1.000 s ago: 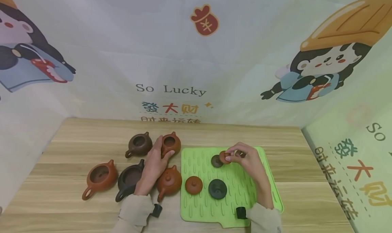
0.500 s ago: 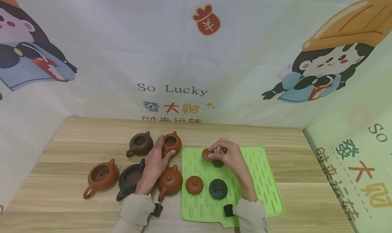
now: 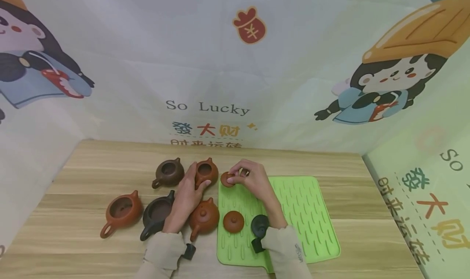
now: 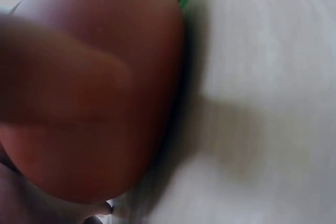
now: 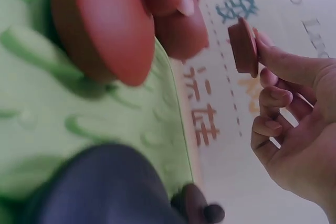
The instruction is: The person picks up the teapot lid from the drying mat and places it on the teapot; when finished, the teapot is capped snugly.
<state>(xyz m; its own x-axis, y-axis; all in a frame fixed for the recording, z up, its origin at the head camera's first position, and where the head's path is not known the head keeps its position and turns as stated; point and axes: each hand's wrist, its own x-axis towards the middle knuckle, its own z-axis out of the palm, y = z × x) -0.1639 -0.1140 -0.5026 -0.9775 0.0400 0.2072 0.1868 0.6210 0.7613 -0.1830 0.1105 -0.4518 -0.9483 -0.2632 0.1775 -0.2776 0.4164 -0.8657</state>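
Wooden table (image 3: pixel 360 201): left grip (image 3: pixel 186 199) wide around orange teapot (image 3: pixel 209 173), right grip (image 3: pixel 254 182) narrow on lid (image 3: pixel 225 180).

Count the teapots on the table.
5. Back row: brown teapot; small orange teapot, gripped by the left hand. Front row, left to right: open orange teapot; black teapot, partly hidden by that hand; lidded orange teapot.

- A small round reddish-brown lid (image 5: pixel 244 48) is pinched at right by the bare right hand (image 5: pixel 299 114).
- A ridged light-green mat (image 5: pixel 126 114) is seen at left.
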